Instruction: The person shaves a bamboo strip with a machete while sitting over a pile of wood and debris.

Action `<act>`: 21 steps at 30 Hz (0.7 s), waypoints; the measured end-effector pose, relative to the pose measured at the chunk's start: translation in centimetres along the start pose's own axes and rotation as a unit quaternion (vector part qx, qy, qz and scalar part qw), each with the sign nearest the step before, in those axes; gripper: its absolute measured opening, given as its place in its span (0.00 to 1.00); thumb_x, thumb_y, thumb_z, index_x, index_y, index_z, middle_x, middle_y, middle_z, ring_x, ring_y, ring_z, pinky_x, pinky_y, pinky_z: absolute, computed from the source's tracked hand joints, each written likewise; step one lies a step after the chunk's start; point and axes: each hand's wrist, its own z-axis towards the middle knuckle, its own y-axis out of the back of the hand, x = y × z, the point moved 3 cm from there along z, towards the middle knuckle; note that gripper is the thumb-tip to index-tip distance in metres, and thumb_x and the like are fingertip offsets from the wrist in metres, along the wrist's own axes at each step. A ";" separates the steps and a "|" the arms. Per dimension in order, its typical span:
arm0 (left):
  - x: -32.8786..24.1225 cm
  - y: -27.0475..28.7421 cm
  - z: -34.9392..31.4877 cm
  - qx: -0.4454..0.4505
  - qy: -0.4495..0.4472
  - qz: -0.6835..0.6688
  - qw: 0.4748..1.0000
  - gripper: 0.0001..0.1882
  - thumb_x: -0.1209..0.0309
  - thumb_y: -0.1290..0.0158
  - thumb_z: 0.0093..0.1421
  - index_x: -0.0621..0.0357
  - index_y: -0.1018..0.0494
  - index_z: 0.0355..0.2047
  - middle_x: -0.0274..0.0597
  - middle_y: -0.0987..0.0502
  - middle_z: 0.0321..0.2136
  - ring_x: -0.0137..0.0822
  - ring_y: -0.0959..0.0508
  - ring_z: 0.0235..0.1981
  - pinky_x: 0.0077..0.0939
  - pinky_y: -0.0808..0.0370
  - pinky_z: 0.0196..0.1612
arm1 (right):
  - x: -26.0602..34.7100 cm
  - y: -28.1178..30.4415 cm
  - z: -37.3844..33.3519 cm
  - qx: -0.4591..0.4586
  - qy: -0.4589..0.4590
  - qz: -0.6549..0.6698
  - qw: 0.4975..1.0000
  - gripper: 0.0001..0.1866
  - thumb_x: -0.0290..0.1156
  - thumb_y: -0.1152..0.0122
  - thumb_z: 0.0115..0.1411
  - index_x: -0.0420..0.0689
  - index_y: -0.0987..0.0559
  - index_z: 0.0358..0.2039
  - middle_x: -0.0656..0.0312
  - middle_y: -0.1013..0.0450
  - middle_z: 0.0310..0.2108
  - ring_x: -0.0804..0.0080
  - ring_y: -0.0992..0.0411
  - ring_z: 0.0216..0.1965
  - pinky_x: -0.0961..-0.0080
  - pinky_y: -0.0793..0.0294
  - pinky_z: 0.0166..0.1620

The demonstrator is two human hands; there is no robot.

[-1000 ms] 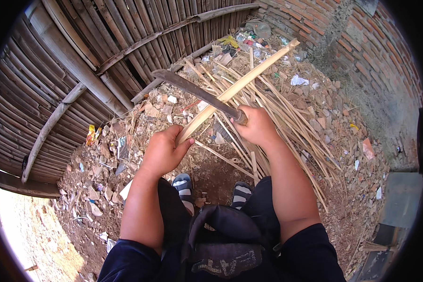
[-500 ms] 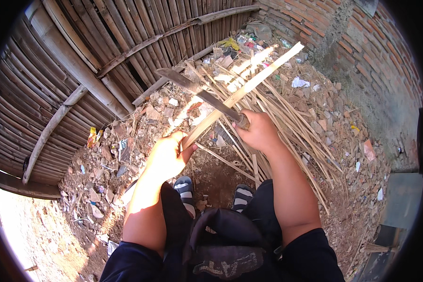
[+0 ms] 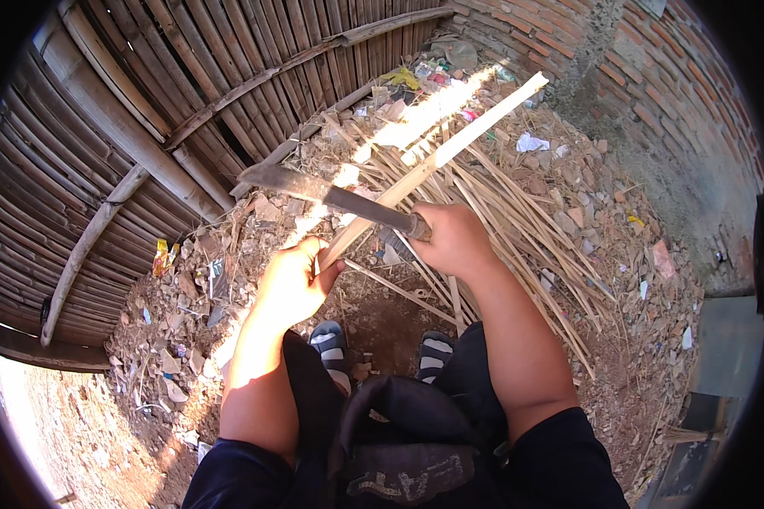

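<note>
My left hand [image 3: 293,284] is closed round the near end of a pale bamboo strip [image 3: 450,151], thumb along its side. The strip slants up and away to the right. My right hand [image 3: 454,237] grips the handle of a machete [image 3: 369,206], whose long dark blade points left and lies across the strip a short way beyond my left hand. Whether the edge bites into the bamboo I cannot tell. Below the strip, a loose pile of thin bamboo sticks [image 3: 530,246] spreads over the ground on the right.
A bamboo slat wall [image 3: 85,212] rises at the left and a brick wall [image 3: 654,93] at the far right. Rubble [image 3: 187,335] and scraps of litter cover the ground. My sandalled feet [image 3: 329,343] stand just below my hands. A grey panel [image 3: 726,343] leans at the right.
The machete has slid down along the strip toward my left hand, its blade now lower and farther left. My right hand has moved slightly left and down with it.
</note>
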 end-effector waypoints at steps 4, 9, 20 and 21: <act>0.4 0.2 -0.6 0.000 -0.025 0.022 0.999 0.11 0.69 0.32 0.61 0.61 0.24 0.34 0.44 0.26 0.18 0.31 0.25 0.20 0.33 0.28 0.26 | -1.1 1.0 0.5 0.018 -0.016 -0.028 0.999 0.13 0.38 0.28 0.57 0.44 0.17 0.37 0.51 0.19 0.29 0.50 0.21 0.32 0.60 0.23 0.38; 1.9 -0.4 -0.6 0.034 -0.051 -0.104 0.993 0.11 0.77 0.36 0.63 0.59 0.28 0.30 0.35 0.28 0.17 0.26 0.25 0.21 0.29 0.27 0.26 | -7.1 2.1 1.1 -0.118 -0.095 0.105 0.983 0.14 0.35 0.29 0.61 0.41 0.17 0.43 0.49 0.18 0.32 0.49 0.19 0.34 0.60 0.21 0.40; 1.8 2.1 -1.0 0.056 0.000 -0.081 0.995 0.09 0.72 0.34 0.63 0.62 0.22 0.38 0.31 0.28 0.21 0.22 0.30 0.24 0.26 0.29 0.28 | -8.1 2.9 1.2 -0.146 -0.129 0.116 0.974 0.10 0.35 0.30 0.60 0.42 0.19 0.34 0.53 0.20 0.28 0.53 0.20 0.32 0.58 0.24 0.38; 1.7 2.3 -0.8 0.053 -0.005 -0.080 0.995 0.09 0.72 0.34 0.63 0.62 0.22 0.38 0.31 0.28 0.21 0.22 0.30 0.24 0.26 0.29 0.28 | -10.3 2.7 1.2 -0.151 -0.126 0.115 0.974 0.10 0.35 0.30 0.60 0.42 0.19 0.34 0.53 0.20 0.28 0.53 0.20 0.32 0.58 0.24 0.38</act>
